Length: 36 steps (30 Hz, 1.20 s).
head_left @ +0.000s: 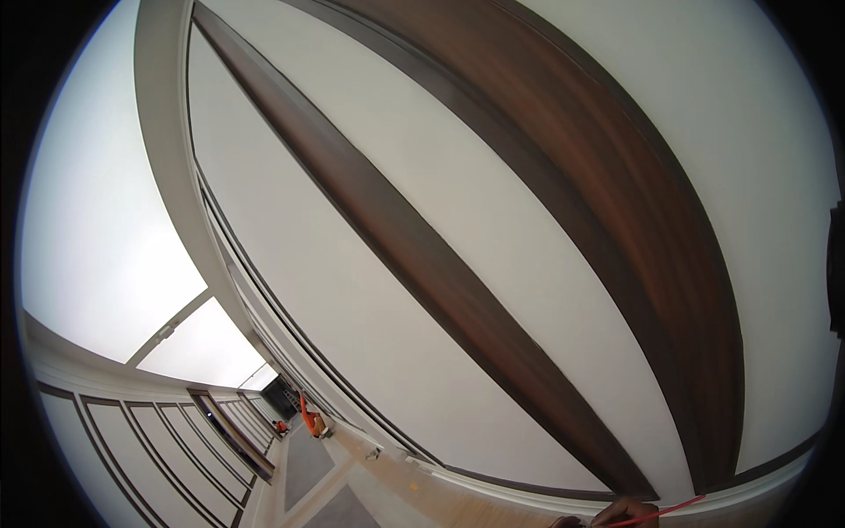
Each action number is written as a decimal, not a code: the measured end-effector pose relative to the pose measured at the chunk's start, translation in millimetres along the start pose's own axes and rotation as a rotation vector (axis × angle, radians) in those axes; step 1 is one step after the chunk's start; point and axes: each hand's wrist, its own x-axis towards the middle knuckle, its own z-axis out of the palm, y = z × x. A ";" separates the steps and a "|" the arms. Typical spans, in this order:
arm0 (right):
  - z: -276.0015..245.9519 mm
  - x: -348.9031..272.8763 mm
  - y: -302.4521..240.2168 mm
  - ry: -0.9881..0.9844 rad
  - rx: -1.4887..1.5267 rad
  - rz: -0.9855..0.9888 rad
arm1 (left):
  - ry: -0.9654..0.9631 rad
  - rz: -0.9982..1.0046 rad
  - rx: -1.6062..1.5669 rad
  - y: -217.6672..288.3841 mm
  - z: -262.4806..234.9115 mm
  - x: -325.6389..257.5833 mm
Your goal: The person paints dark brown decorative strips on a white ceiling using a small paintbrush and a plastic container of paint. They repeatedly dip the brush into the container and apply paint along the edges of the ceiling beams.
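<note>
Wall panelling beside a corridor. The wide brown panel [687, 308] appears fitted, as judged from its unbroken face; what work is left cannot be told. At its foot, the right hand [628, 510] appears closed on a thin red rod [673, 505], whose long axis slants, its free end pointing rightward toward the panel's base. The left hand [568, 523] is barely visible; its state cannot be told.
</note>
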 end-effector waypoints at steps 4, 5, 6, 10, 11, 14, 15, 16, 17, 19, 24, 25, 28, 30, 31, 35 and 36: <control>-12.6 -9.6 4.5 -0.009 -0.189 -0.002 | 0.004 0.007 0.005 4.2 2.1 -3.9; -15.0 -12.1 -3.4 0.005 -0.210 0.091 | 0.007 0.006 -0.001 4.9 2.5 -5.7; -17.1 -16.2 -15.9 0.020 -0.231 0.184 | 0.005 0.008 0.002 5.4 2.4 -7.7; -24.8 -29.4 -20.2 0.080 -0.091 0.242 | -0.002 0.020 0.000 7.2 4.4 -11.7; -31.2 -31.3 -13.0 0.069 -0.137 0.203 | 0.001 0.025 0.008 8.8 3.1 -11.8; -55.6 -34.3 0.8 0.049 -0.258 0.095 | 0.000 0.032 0.004 8.7 5.6 -16.3; -60.1 -35.8 0.7 0.051 -0.281 0.058 | 0.003 0.035 0.002 7.7 5.1 -18.2; -62.6 -37.3 0.5 0.053 -0.304 0.021 | 0.004 0.035 0.001 7.1 4.7 -20.9; -63.3 -38.6 -2.0 0.057 -0.295 0.003 | 0.004 0.038 0.002 6.4 4.9 -21.9; -63.3 -40.8 -8.1 0.064 -0.277 -0.032 | 0.002 0.043 -0.004 5.0 6.4 -24.5; -64.4 -50.5 -6.9 0.098 -0.167 0.017 | -0.003 0.059 -0.006 2.0 6.6 -30.7; -63.7 -52.1 -9.2 0.098 -0.156 0.007 | -0.007 0.063 -0.009 1.8 7.4 -31.4; -58.5 -56.9 -10.4 0.106 -0.122 -0.031 | -0.014 0.074 0.001 1.7 4.2 -35.7; -63.2 -63.4 -8.2 0.113 -0.104 -0.025 | -0.018 0.075 0.002 3.2 6.4 -39.9; -64.1 -69.1 -8.7 0.118 -0.096 -0.021 | -0.022 0.075 -0.003 2.1 8.7 -44.3; -56.5 -75.7 -41.0 0.130 -0.114 -0.045 | -0.041 0.105 -0.015 9.9 13.5 -47.5; -52.7 -74.8 -48.7 0.128 -0.109 -0.056 | -0.052 0.116 -0.025 10.2 16.2 -49.3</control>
